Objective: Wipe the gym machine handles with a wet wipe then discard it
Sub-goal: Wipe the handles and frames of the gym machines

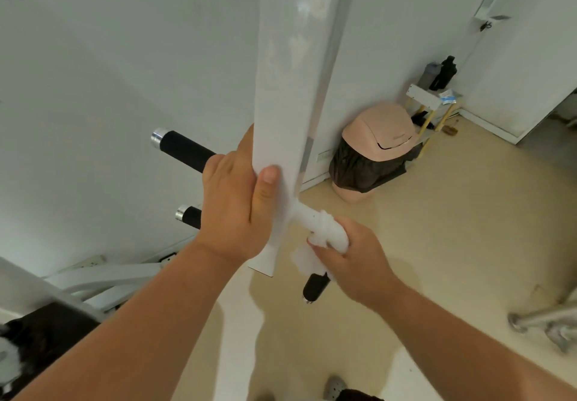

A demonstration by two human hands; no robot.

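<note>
Left hand (240, 210) clamps the post (281, 138), apparently to steady it. Right hand (352, 257), fingers closed, wraps the wipe (327, 232) around the handle (315, 286). Bin (379, 138) at two o'clock.

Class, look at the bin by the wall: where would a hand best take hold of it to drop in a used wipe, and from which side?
Push the pink swing lid from above on its slot-side face; its domed flap tilts inward, so no lifting is needed.

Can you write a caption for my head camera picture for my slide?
Right hand rubs a wet wipe along a machine handle while left hand steadies the white post.
</note>
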